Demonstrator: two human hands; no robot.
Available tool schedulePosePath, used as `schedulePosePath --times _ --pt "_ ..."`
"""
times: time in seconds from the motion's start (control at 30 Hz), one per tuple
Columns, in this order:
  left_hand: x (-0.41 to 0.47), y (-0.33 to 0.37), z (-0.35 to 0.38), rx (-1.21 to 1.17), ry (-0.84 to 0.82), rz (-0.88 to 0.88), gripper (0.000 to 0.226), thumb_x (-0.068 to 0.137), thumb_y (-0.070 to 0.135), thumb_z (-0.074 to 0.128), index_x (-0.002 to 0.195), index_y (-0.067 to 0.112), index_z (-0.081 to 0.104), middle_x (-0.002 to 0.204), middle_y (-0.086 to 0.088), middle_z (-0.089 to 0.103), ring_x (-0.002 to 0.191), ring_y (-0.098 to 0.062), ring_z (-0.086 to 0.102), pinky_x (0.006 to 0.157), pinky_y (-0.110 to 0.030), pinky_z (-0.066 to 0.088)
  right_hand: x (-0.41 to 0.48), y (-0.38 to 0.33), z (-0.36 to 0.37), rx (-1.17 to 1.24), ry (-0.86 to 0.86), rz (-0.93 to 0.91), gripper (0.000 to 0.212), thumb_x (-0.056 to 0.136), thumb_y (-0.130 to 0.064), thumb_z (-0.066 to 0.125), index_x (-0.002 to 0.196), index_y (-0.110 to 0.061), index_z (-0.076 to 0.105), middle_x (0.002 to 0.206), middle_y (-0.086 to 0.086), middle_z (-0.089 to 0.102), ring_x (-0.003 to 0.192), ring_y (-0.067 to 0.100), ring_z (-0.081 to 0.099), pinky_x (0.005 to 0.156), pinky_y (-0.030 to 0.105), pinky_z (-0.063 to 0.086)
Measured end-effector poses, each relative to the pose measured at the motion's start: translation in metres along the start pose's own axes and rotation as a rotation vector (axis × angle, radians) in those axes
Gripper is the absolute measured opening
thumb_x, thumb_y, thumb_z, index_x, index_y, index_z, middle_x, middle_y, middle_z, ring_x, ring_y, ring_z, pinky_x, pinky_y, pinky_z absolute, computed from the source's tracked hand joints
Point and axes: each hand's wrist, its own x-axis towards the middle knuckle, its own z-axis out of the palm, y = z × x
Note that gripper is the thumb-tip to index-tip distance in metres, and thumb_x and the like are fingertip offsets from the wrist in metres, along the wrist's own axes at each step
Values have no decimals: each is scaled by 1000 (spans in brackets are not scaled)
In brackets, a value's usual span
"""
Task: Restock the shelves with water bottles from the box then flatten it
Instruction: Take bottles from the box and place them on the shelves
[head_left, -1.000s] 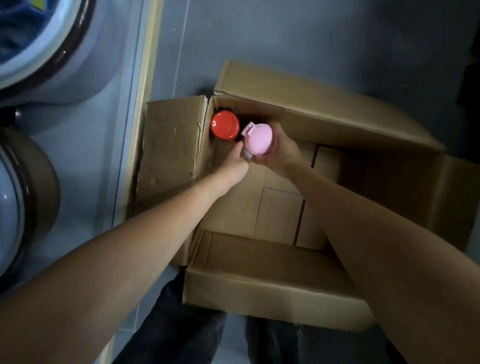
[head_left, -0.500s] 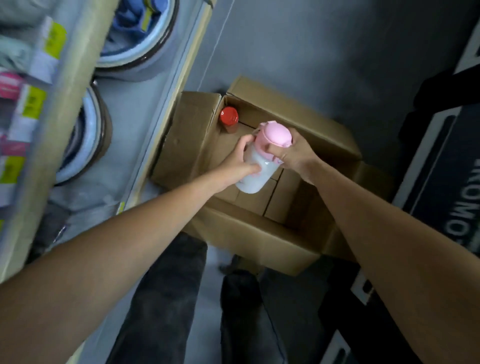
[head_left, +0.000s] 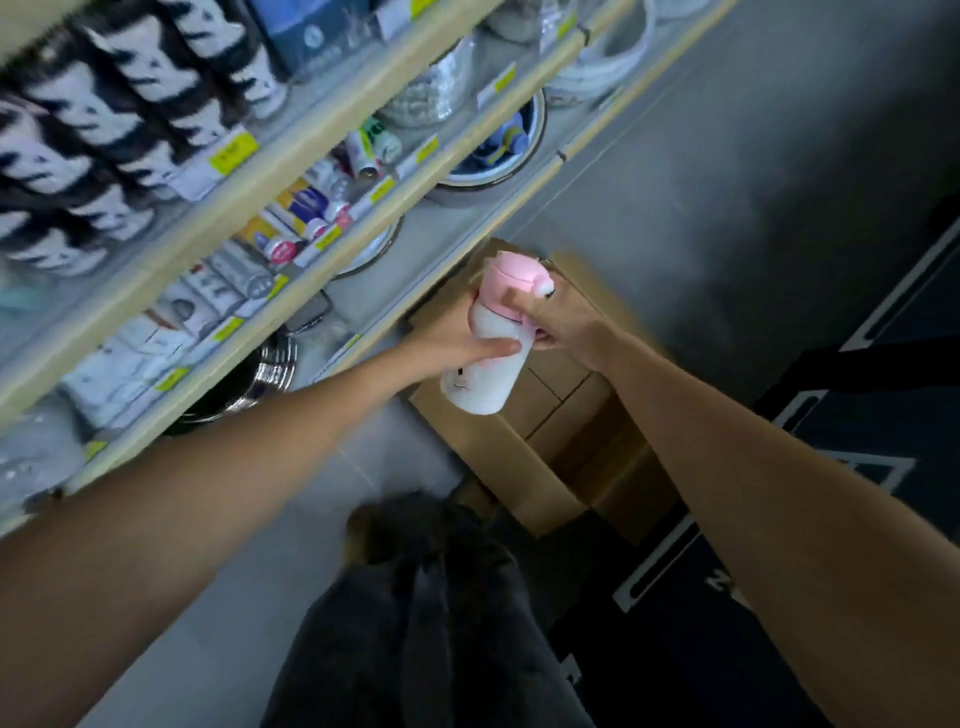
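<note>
Tiered shelves (head_left: 156, 260) fill the left side, their pale wood-coloured front edges dotted with small yellow tags. The upper tier carries rows of black-and-white figures (head_left: 104, 130), blurred; the lower tiers hold small packets and tubes, too blurred to name. On the lowest tier sits a round, smooth-rimmed bowl (head_left: 537, 130) with blue items inside. The floor (head_left: 701, 182) is a flat matt grey, with a dark mat (head_left: 857, 467) bearing white markings at the right.

A brown cardboard box (head_left: 498, 447) stands open on the floor just beside the bottom shelf, its flaps folded outward. The part of its inside that shows is plain bottom flaps.

The person's dark trousers (head_left: 415, 623) show at the lower middle.

The water bottle (head_left: 485, 379) is held in the air over the box, tilted, lid end toward the shelves. It is a smooth white cylinder with a rounded base and a small dark marking on its side, topped by a glossy pink lid (head_left: 511, 278).

Both hands have it. The left hand (head_left: 447, 348) wraps round the white body, thumb laid across the front, while the right hand (head_left: 566, 322) curls its fingers round the pink lid.
</note>
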Motion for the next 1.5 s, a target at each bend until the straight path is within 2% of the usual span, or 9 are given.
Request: schedulePosePath --times 0.13,0.27,0.57,0.93,1.03,1.17,1.27,1.4,1.5 --pt "-55 13 -40 -59 153 -40 72 64 40 82 124 21 49 115 3 66 106 -12 63 93 -40 52 -41 -67 42 -66 -78 -44 6 92 -24 60 94 -25 54 84 -6 61 80 14 64 65 23 57" --pt "-134 9 -79 -109 316 -52 65 63 45 79 119 29 50 108 9 68 99 -5 65 86 -35 55 -76 -105 109 -108 -243 -124 15 93 -5 57 107 -7 54 81 3 60 56 4 65 50 17 54" --pt "-404 -48 -130 -260 573 57 43 80 8 72 116 23 55 110 -1 68 103 -13 65 88 -33 53 -176 -133 346 -499 -446 -335 32 77 -32 76 106 -27 63 95 -7 70 86 8 67 64 27 56" --pt "-770 -108 -132 -187 1069 -15 45 79 22 76 118 17 53 100 3 65 80 6 63 71 -17 53 -413 -119 623 -589 -745 -570 33 82 -33 72 112 -27 60 103 -6 68 94 13 65 82 36 55" --pt "-849 -124 -133 -220 1251 -32 92 55 59 83 127 15 48 115 -2 65 100 -12 66 82 -34 58 -471 -127 685 -629 -867 -661 48 79 -38 73 122 -27 56 114 -6 68 104 14 64 86 38 54" --pt "-936 -132 -133 -264 1401 -10 77 72 35 79 135 11 41 116 -3 61 91 -6 65 62 -16 53 -532 -131 756 -708 -999 -699 51 75 -41 76 120 -31 54 116 -4 67 107 16 63 88 42 54" --pt "-984 -141 -137 -205 1475 -2 57 81 21 73 129 10 45 102 4 63 83 -1 65 58 -9 47 -561 -131 805 -749 -1025 -757 65 64 -47 79 121 -29 56 114 -4 68 102 16 66 78 37 58" --pt "-1048 -166 -157 -210 1571 -11 35 84 18 70 114 18 50 94 8 60 88 -9 66 56 -7 46 -594 -133 876 -754 -1049 -890 49 77 -38 73 123 -27 57 110 -5 68 95 13 67 62 25 56" --pt "-1094 -191 -182 -284 1631 -60 71 81 32 72 135 12 30 117 -4 57 99 -10 61 68 -18 52 -609 -137 939 -713 -1041 -952 54 73 -43 75 121 -29 54 108 -9 65 91 11 66 59 26 57"
